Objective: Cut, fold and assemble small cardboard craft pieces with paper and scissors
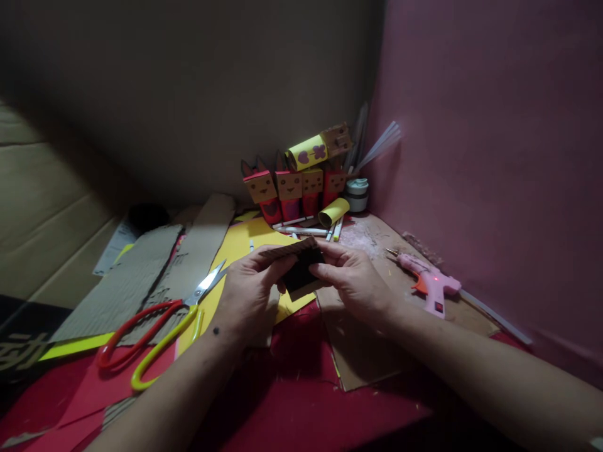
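Note:
My left hand (252,285) and my right hand (346,273) are closed on a small folded piece of cardboard (301,270) in front of me. Its near face is in dark shadow, and a corrugated edge shows along the top. Both thumbs press on the near side, while the other fingers are mostly hidden behind it. Beneath my hands lie yellow paper (292,304) and a flat cardboard sheet (358,351). Left of my left hand rest scissors (181,307) with one red and one yellow handle, blades apart.
A pink glue gun (433,282) with a lit red light lies at right. Several cardboard-headed paper figures (289,185) stand at the back, with a yellow paper tube (333,212), markers (301,231) and a lidded jar (357,193) nearby. Cardboard strips (127,282) and red paper (89,389) lie at left.

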Demonstrator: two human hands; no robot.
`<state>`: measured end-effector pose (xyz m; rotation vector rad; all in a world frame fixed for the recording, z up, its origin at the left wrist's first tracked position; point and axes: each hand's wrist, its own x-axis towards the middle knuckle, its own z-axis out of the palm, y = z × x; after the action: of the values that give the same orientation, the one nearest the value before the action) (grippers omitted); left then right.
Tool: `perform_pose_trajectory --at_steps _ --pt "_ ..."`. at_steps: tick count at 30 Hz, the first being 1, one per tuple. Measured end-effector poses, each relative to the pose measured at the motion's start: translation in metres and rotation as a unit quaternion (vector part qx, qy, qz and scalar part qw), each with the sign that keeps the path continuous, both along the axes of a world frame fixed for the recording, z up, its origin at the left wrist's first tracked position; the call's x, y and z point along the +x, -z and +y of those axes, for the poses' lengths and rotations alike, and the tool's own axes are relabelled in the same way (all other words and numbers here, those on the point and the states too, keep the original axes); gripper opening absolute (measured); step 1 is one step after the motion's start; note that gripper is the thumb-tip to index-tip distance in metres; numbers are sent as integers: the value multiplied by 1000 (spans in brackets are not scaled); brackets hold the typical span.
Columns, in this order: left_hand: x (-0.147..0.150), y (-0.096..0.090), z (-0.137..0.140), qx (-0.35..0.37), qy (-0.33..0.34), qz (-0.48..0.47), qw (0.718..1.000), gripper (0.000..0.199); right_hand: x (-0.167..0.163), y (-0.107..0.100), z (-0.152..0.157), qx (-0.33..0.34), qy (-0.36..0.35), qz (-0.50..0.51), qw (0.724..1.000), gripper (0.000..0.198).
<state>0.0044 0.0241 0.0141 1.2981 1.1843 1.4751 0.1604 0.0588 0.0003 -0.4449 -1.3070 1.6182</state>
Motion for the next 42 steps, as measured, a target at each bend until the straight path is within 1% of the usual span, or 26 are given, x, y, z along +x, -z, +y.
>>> perform_pose_trajectory --at_steps 3,6,9,11,14,17,18,20,25,27,29,31,34,36,38,42 --pt "0 0 -1 19 2 -29 999 14 -2 -3 -4 24 3 -10 1000 42" --pt "1 -1 -1 13 -7 -48 999 11 -3 -3 -5 21 23 -12 999 38" --pt "1 0 -1 -16 36 -116 992 17 -3 0 -3 0 37 -5 999 36" --pt "0 1 0 -38 59 -141 988 21 -3 1 -2 -22 39 0 999 36" --pt "-2 2 0 -33 55 -111 992 15 -3 0 -2 -36 38 7 999 31" --pt "-2 2 -1 -20 52 -64 996 7 -1 -2 -3 -22 29 -12 999 13" --pt "-2 1 -2 -23 49 -52 997 6 0 -3 -4 -16 27 -23 999 10" --pt "-1 1 -3 -32 47 -42 998 7 2 -3 -3 -6 29 -38 999 12" --pt "0 1 -2 -48 70 -63 994 8 3 -2 -2 -2 45 -44 998 12" --pt "-1 1 -1 -41 66 -93 993 8 2 -3 -3 -15 25 -34 999 14" --pt "-1 2 -1 -33 58 -129 989 11 0 -3 -4 -43 -18 -32 998 20" --pt "-1 3 0 -39 55 -139 988 15 -1 -4 -5 -65 -46 -36 996 22" --pt "0 3 -1 -80 64 -97 990 16 -2 -5 -4 -74 -25 -26 997 23" --pt "-1 2 -1 -98 66 -70 991 14 -1 -5 -2 -84 -23 -23 996 25" --pt "-3 1 -1 -92 58 -51 993 13 0 -6 -1 -94 -44 -34 994 24" --pt "-9 2 1 -71 46 -23 996 18 3 -7 0 -102 -80 -67 989 18"
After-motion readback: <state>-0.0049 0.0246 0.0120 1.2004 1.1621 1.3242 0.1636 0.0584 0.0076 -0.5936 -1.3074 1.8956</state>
